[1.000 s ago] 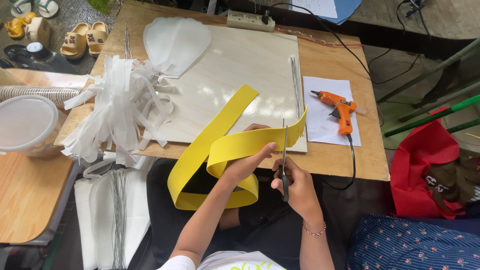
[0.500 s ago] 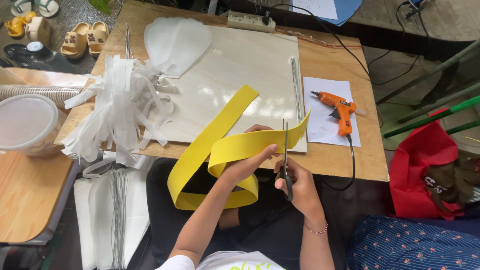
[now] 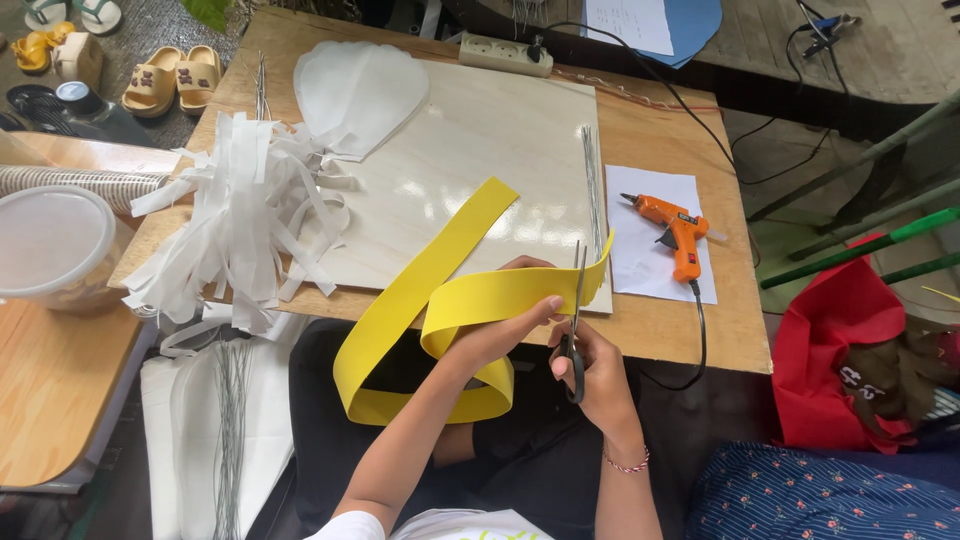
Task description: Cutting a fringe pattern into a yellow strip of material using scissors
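At the far left a clear plastic tub (image 3: 45, 245) is cut off by the frame edge, and beside it a heap of white paper strips (image 3: 240, 225) spills over the edge of the wooden table (image 3: 650, 130), hiding what lies under it. Below, thin wires (image 3: 232, 420) rest on white sheets whose lower ends run out of view. The long yellow strip (image 3: 440, 270) slants across the pale board (image 3: 480, 130), loops down over the lap and comes back up; part of the loop is hidden behind the forearm. The left hand (image 3: 500, 335) is closed around the strip's free end, thumb on top. Just right, the right hand (image 3: 590, 365) grips black-handled scissors (image 3: 574, 320), blades upright at the fringed edge; whether they bite the strip is hard to tell. Further right an orange glue gun (image 3: 678, 230) lies on white paper (image 3: 650, 185).
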